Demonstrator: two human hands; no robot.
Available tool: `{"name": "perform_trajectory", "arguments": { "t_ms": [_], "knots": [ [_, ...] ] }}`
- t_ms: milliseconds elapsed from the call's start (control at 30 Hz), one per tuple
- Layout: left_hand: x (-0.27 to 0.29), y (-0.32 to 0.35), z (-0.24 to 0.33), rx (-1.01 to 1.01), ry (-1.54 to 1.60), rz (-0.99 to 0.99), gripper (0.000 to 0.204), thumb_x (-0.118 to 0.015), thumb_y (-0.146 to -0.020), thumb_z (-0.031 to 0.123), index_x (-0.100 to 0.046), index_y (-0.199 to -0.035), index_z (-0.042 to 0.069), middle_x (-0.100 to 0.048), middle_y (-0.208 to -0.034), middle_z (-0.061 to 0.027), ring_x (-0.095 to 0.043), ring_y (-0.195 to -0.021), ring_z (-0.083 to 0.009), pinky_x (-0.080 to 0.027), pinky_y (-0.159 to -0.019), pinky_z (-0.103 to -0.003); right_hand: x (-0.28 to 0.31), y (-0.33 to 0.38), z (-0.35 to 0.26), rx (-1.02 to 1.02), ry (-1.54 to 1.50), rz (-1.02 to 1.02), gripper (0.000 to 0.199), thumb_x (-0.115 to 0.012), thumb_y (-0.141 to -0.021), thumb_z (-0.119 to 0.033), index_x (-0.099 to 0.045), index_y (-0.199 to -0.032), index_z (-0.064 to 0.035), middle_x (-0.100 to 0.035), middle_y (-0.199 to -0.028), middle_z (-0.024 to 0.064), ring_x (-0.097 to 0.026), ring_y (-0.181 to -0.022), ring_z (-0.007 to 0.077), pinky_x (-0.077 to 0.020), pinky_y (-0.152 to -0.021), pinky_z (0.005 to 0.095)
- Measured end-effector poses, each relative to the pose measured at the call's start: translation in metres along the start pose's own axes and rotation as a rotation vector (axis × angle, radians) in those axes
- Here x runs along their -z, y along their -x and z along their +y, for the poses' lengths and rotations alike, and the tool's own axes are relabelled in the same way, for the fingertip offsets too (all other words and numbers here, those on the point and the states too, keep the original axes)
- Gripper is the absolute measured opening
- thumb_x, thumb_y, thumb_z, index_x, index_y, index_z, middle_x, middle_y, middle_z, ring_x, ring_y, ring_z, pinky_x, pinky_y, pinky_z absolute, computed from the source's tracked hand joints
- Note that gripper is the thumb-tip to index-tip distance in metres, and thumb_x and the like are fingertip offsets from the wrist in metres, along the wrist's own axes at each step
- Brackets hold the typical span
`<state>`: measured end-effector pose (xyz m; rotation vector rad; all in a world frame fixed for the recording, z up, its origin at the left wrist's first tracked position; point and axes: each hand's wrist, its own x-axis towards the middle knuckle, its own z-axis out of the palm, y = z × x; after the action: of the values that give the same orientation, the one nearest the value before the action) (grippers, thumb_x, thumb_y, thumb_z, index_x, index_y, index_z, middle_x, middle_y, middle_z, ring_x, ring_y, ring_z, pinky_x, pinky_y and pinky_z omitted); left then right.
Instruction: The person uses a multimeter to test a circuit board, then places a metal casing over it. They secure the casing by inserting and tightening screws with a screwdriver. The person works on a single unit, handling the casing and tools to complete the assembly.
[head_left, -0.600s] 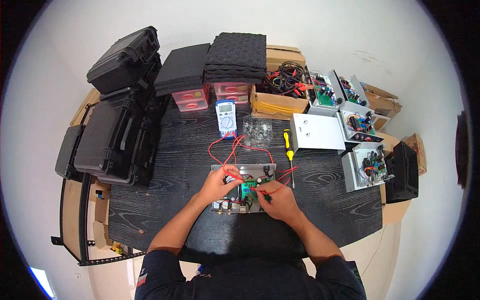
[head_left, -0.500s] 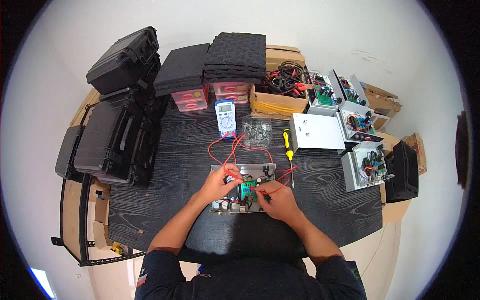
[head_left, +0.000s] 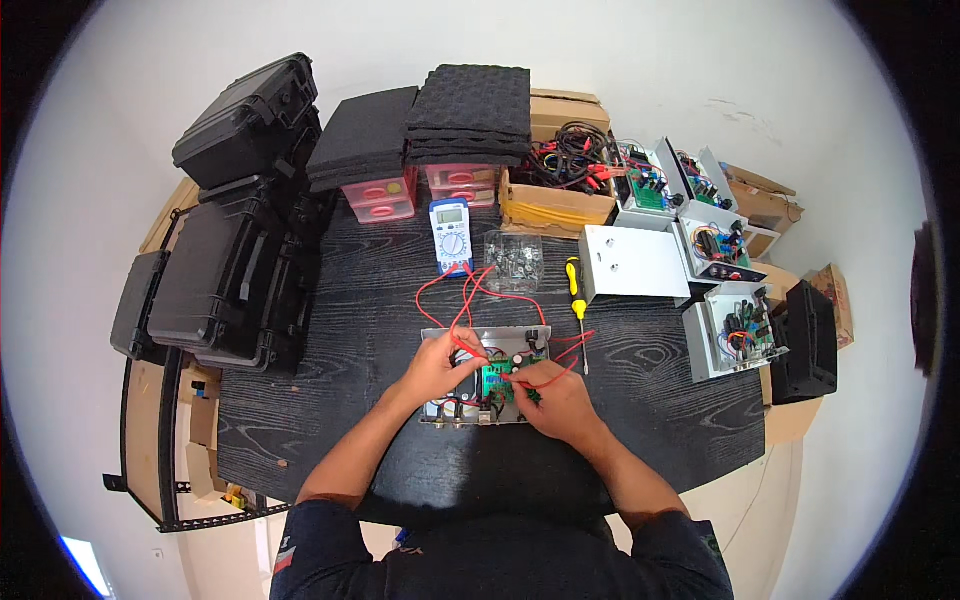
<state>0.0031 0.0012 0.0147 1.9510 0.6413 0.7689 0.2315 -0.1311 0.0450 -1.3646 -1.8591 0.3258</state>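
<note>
An opened metal enclosure [head_left: 437, 411] lies before me, with a green circuit board [head_left: 495, 372] inside it. My left hand [head_left: 440, 364] is closed on a red test probe [head_left: 466, 349] over the board's left part. From the right, my right hand [head_left: 555, 397] pinches a second red test probe [head_left: 513, 379], its tip end at the board's middle. Exact contact of the tips is too small to see. Red leads run from both probes to a white and blue multimeter [head_left: 452, 238] lying beyond the enclosure.
A yellow and black screwdriver [head_left: 578, 295] lies right of the enclosure. Behind is a clear tray of screws [head_left: 514, 262]. A white metal cover [head_left: 633, 263] and several opened units [head_left: 738, 335] stand right. Black hard cases [head_left: 215, 290] are stacked left; a cable box [head_left: 560, 212] stands at the back.
Both hands keep nearly the same place over the circuit board, each still holding its probe. Nothing else has visibly moved.
</note>
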Motion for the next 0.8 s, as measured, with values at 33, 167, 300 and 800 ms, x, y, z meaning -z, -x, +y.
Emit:
{"name": "perform_trajectory", "arguments": {
  "t_ms": [33,167,300,800],
  "knots": [
    [0.000,0.000,-0.001,0.000,0.000,0.001,0.025,-0.079,-0.098,0.004,-0.059,-0.113,0.002,-0.077,-0.102,-0.0081,-0.074,-0.096,-0.0136,-0.060,-0.086,-0.032,0.000,0.000,0.000,0.000,0.005,-0.007,0.015,-0.077,-0.090,-0.011,-0.075,-0.104,-0.0081,-0.075,-0.093,0.0116,-0.073,-0.087,0.0333,-0.0595,-0.073,0.0462],
    [0.000,0.001,-0.002,-0.003,-0.005,-0.010,0.025,-0.079,-0.098,0.003,-0.059,-0.113,0.003,-0.077,-0.104,-0.0090,-0.074,-0.098,-0.0143,-0.060,-0.087,-0.033,0.000,-0.001,-0.002,0.004,0.012,-0.009,0.013,-0.077,-0.090,-0.012,-0.074,-0.103,-0.0081,-0.074,-0.092,0.0120,-0.073,-0.087,0.0337,-0.0594,-0.074,0.0463],
    [-0.001,0.001,-0.005,-0.010,0.021,-0.006,0.026,-0.078,-0.098,0.001,-0.058,-0.114,0.003,-0.076,-0.106,-0.0097,-0.074,-0.100,-0.0154,-0.061,-0.088,-0.034,0.000,-0.002,-0.002,0.046,0.051,-0.006,0.012,-0.076,-0.090,-0.012,-0.073,-0.101,-0.0075,-0.073,-0.090,0.0122,-0.073,-0.086,0.0336,-0.0593,-0.073,0.0466],
    [-0.003,0.001,-0.002,-0.029,-0.022,0.025,0.028,-0.082,-0.095,0.004,-0.059,-0.111,0.003,-0.078,-0.103,-0.0110,-0.076,-0.097,-0.0167,-0.061,-0.087,-0.034,-0.001,-0.007,-0.012,0.168,0.235,-0.045,0.011,-0.075,-0.092,-0.016,-0.068,-0.098,-0.0102,-0.069,-0.087,0.0069,-0.071,-0.084,0.0269,-0.0591,-0.069,0.0428]
  ]
}}
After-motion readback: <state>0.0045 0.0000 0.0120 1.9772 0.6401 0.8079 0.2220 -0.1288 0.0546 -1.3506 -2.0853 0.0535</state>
